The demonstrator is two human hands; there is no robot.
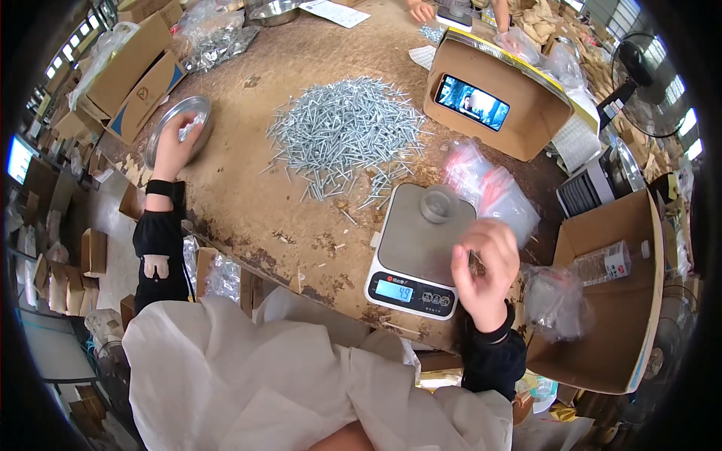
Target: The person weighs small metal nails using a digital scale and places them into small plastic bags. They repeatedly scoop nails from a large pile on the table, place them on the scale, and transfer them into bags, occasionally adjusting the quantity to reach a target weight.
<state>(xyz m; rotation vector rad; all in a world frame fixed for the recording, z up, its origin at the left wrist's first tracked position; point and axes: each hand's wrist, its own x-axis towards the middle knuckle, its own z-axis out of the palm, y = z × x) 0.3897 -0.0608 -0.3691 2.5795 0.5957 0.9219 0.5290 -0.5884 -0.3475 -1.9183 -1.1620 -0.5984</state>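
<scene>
At the left, my left hand [174,146] reaches into a round metal bowl [203,113], its fingers curled around something small and whitish that I cannot make out. My right hand [490,267] hovers beside the right edge of a white digital scale [412,252], loosely curled with the thumb apart from the fingers and nothing visible in it. On the scale's plate stands a small clear round cup [438,204]. A large pile of silver screws [346,131] covers the middle of the table. A blurred clear plastic bag [558,302] shows right of my right hand, at the carton.
Clear zip bags with red strips [492,188] lie behind the scale. An open carton [609,323] with a plastic bottle [602,263] stands right. A phone [472,102] leans inside another cardboard box [526,135]. Across the table are another person's hands [421,10]. A fan [639,83] stands far right.
</scene>
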